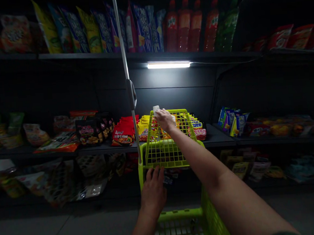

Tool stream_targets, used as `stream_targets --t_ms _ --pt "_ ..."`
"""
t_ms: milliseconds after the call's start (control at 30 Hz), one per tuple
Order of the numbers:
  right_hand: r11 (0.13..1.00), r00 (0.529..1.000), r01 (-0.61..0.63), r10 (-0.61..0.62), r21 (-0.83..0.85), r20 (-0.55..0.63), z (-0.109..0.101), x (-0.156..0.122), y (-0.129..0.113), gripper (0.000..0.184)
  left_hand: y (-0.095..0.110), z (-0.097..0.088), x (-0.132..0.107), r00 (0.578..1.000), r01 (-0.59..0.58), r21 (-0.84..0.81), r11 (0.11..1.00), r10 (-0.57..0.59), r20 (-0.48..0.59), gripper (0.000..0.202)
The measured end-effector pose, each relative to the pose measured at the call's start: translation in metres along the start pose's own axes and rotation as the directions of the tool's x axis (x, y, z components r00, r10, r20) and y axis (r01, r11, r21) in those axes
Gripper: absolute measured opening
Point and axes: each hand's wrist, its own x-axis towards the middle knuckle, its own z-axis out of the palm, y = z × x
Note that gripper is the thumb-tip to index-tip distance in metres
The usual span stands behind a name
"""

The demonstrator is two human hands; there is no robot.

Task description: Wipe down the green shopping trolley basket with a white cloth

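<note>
A lime-green shopping cart (170, 143) stands in front of me, with a raised grid panel at its upper part. My right hand (164, 118) reaches to the far top of that grid, closed on a white cloth (156, 109). The cloth shows on both sides of the fingers; whether it is fabric or paper I cannot tell. Lower down, my left hand (154, 187) has its fingers hooked over the near edge of the grid panel, gripping the cart. A metal pole (121, 44) rises from the cart's left side.
Dark shelves hold red snack packets (123, 131), yellow packets (144, 127) and black bags (86, 131). Red drink bottles (185, 26) stand on the upper shelf (88, 56). A lit tube lamp (168, 64) hangs beneath it. Below lies a tiled floor (62, 231).
</note>
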Motion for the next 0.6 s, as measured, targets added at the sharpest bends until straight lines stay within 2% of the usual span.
stream_targets --t_ms 100,167,233,333,433,500,533,600 --pt "0.957 0.955 0.291 -0.289 -0.023 0.069 0.021 0.003 -0.009 0.041 -0.002 0.001 0.000 1.000 0.010 0.004 1.000 -0.010 -0.007 0.075" --pt "0.946 0.946 0.317 -0.310 -0.067 0.097 0.020 -0.001 0.003 0.046 -0.004 0.001 0.000 1.000 0.027 0.001 1.000 -0.027 -0.006 0.075" --pt "0.962 0.968 0.242 -0.232 -0.122 0.091 0.008 -0.007 0.030 0.051 -0.004 0.001 -0.001 1.000 0.031 0.001 1.000 -0.031 -0.005 0.075" --pt "0.976 0.996 0.086 -0.078 -0.202 0.045 -0.017 -0.022 0.082 0.049 -0.005 0.002 -0.001 0.999 0.012 -0.003 1.000 -0.012 -0.032 0.077" --pt "0.961 0.989 -0.150 0.150 -0.234 -0.020 -0.037 -0.035 0.122 0.038 -0.004 0.004 -0.001 0.998 0.004 -0.007 1.000 -0.005 -0.055 0.078" --pt "0.935 0.956 -0.294 0.283 -0.197 -0.079 -0.041 -0.037 0.124 0.037 -0.003 0.004 -0.001 0.999 0.005 -0.007 1.000 -0.006 -0.050 0.078" --pt "0.938 0.952 -0.304 0.292 -0.170 -0.090 -0.039 -0.036 0.117 0.039 -0.002 0.003 -0.001 0.999 0.008 -0.005 1.000 -0.008 -0.043 0.077" --pt "0.977 0.985 -0.174 0.169 -0.122 -0.044 -0.028 -0.033 0.085 0.045 0.000 0.001 0.000 1.000 0.011 -0.001 1.000 -0.011 -0.024 0.075"
